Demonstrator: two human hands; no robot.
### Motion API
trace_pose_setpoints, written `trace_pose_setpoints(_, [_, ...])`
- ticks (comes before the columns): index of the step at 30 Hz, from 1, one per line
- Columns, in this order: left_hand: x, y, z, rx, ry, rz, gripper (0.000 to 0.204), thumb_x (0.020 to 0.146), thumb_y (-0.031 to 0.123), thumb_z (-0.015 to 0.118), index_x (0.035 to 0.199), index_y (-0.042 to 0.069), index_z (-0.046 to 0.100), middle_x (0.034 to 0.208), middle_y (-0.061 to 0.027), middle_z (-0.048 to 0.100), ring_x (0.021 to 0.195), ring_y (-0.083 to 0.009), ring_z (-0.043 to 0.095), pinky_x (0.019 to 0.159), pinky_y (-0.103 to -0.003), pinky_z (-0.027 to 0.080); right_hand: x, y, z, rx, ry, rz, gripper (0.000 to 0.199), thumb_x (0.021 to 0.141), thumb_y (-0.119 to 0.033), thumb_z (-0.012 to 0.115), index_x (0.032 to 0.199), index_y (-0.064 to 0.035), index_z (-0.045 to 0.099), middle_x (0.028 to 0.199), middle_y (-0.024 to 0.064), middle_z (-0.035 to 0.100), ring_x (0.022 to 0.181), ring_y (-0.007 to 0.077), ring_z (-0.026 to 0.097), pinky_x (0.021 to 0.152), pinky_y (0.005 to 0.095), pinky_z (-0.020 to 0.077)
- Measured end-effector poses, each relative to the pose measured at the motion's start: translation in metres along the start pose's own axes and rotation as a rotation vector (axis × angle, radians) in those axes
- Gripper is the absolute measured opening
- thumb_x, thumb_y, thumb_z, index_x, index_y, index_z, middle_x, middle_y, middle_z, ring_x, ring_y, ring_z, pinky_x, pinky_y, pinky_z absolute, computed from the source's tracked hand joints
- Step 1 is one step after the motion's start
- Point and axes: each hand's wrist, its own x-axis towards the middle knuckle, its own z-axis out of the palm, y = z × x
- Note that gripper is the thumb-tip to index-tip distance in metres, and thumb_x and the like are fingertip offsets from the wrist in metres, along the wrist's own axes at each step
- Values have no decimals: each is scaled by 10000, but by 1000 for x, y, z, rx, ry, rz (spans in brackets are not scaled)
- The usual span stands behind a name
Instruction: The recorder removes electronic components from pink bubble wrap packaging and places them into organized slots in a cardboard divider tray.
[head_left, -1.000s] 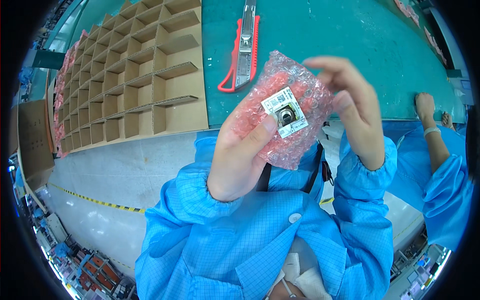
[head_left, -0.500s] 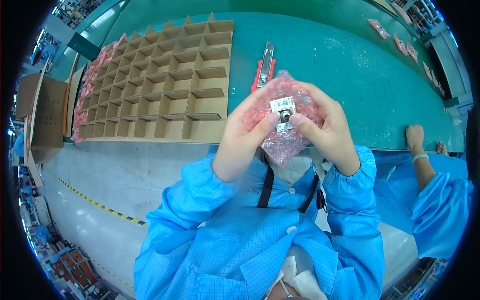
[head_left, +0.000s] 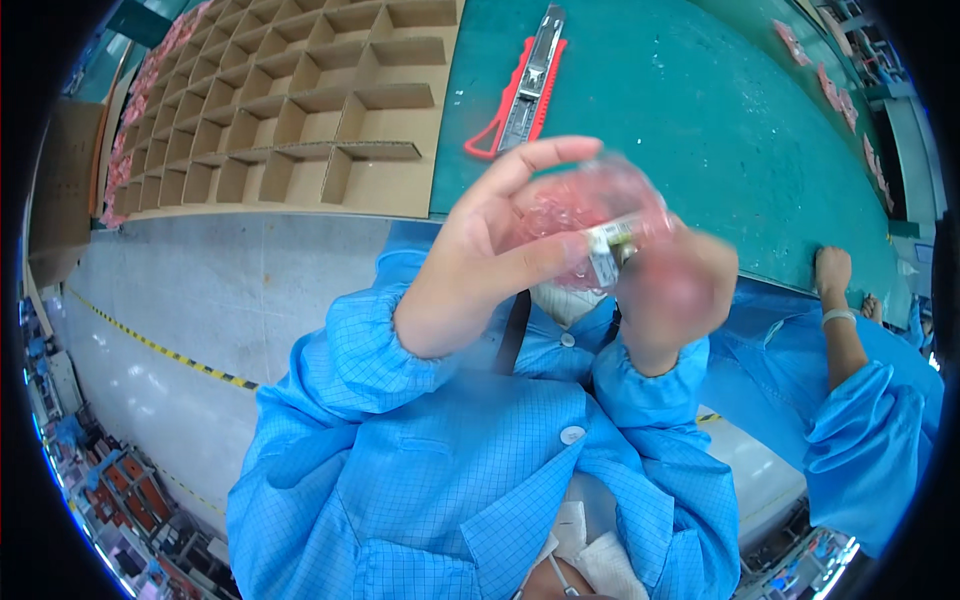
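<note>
A small white labelled part with a round metal fitting [head_left: 606, 262] lies on a piece of pink bubble wrap [head_left: 565, 212], held up in front of my chest. My left hand [head_left: 478, 255] grips the wrap, its thumb pressed along the white part and its fingers behind the plastic. At the other side of the bundle is my right hand [head_left: 690, 290], smeared by motion, so its fingers cannot be made out. Just beyond my left hand, a red utility knife [head_left: 525, 85] rests on the green table [head_left: 680, 110].
A cardboard divider grid [head_left: 320, 125] covers the table's left side, with pink bubble wrap [head_left: 130, 130] along its far left edge. Several pink-wrapped pieces [head_left: 838, 100] lie at the far right. Another person's hand [head_left: 832, 270] rests on the table's right edge.
The bundle has tilted and shifted slightly right. My right thumb has come off the front of the part, and that hand has dropped to the right. The view has shifted, bringing the knife fully into sight.
</note>
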Motion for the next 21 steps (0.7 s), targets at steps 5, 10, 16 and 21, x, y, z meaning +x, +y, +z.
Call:
trace_pose_setpoints(5, [-18,-16,-3,-229,-26,-149,380,817,58,623,1170,16,487,1050,-55,597,985,-114,553,857,-255,439,-22,10,4,-15,48,-159,361,575,-61,772,884,-64,584,792,132,635,709,286,610,569,345,492])
trace_pose_setpoints(10, [-18,-22,-13,-164,-46,-97,307,813,58,627,1102,7,535,1030,-45,604,944,-99,556,838,-251,437,-25,9,2,-172,-68,-163,327,484,-135,757,751,-36,597,767,105,617,702,278,597,549,343,486])
trace_pose_setpoints(16, [-10,-21,-17,-30,-138,34,246,808,50,624,1041,13,551,951,-35,609,873,-89,563,783,-246,451,-19,13,-2,-252,-162,-308,338,439,-133,687,746,-17,607,743,114,603,643,251,583,468,305,475])
trace_pose_setpoints(21, [-8,-11,-16,10,-73,-180,326,724,223,717,888,4,539,866,-64,539,777,-109,501,678,-235,402,-17,18,3,-234,-108,-418,350,486,-114,709,807,-15,610,744,113,619,629,246,592,472,300,489])
